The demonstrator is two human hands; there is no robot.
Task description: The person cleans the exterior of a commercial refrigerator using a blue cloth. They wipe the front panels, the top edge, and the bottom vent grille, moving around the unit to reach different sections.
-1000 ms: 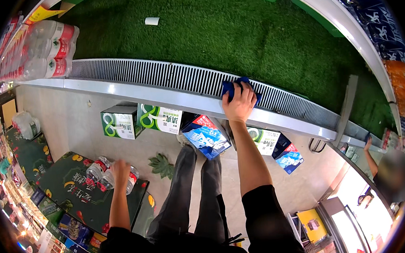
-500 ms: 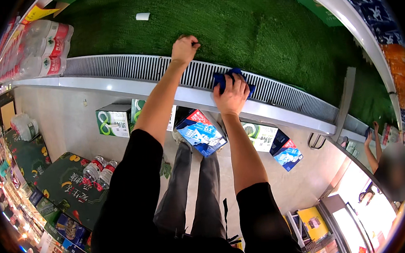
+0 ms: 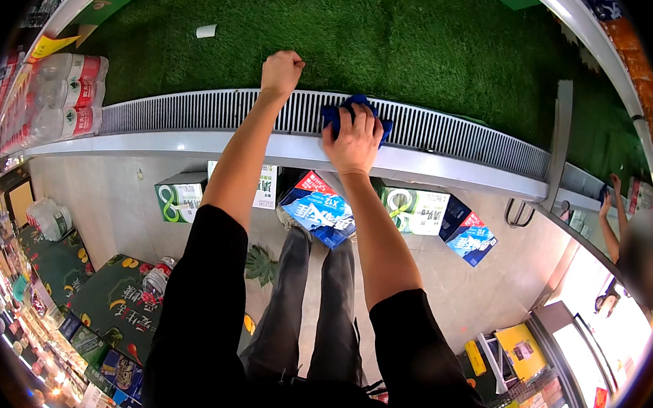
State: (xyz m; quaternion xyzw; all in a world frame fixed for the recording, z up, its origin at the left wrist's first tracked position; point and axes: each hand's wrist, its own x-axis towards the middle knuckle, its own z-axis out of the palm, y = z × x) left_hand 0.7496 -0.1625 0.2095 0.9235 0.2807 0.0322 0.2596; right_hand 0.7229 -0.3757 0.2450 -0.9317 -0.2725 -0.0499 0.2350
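Observation:
My right hand (image 3: pixel 354 139) presses a bunched dark blue cloth (image 3: pixel 331 116) onto a slotted light-grey vent grille (image 3: pixel 179 112), fingers curled over it. Farther left, my left hand (image 3: pixel 281 72) is closed in a fist just beyond the grille, above green artificial turf (image 3: pixel 400 57). Whatever the fist may hold is hidden by the fingers. A small white piece (image 3: pixel 206 31), like a bit of paper or plastic, lies on the turf beyond my left hand. A smooth pale metal edge (image 3: pixel 166 142) runs along the near side of the grille.
Shrink-wrapped bottles (image 3: pixel 73 92) stand at the grille's left end. An upright grey divider (image 3: pixel 559 134) crosses it at right, beside a mirrored panel with a reflected person. Below the ledge sit a blue-red carton (image 3: pixel 319 212) and green-white cartons (image 3: pixel 417 212). Dark patterned stands (image 3: pixel 115 295) are at lower left.
My right hand and the blue cloth appear slightly farther left along the grille. My left hand has also shifted left, its fingers now tucked in. The whole view has shifted a little.

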